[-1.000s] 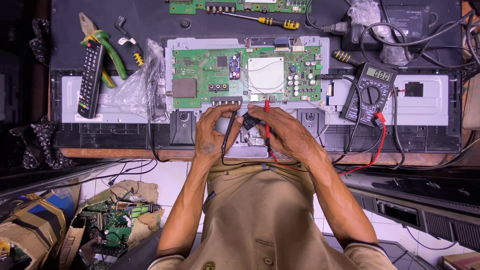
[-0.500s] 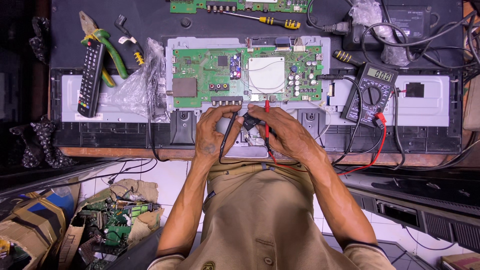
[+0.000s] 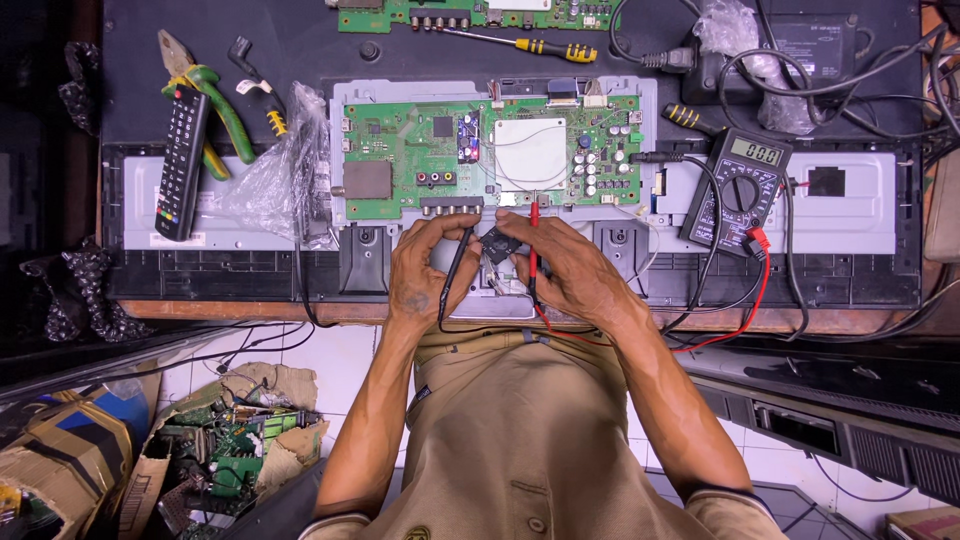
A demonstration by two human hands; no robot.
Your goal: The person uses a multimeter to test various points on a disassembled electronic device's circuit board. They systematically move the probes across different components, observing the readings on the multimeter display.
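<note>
Centrally, both hands [image 3: 500, 265] pinch probes [image 3: 533, 245] at the board's [image 3: 400, 150] near edge.

Short-sleeved khaki shirt, buttoned front; bare forearms.

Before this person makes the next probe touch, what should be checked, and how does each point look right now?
1. Left hand grips the black probe: ok.
2. Right hand grips the red probe: ok.
3. Small black part held between both hands: ok.
4. Multimeter display lit and in sight: ok.
5. Probe tips on the right contacts: cannot tell, too small.
6. Red lead free of snags on the way to the meter: ok.
</note>
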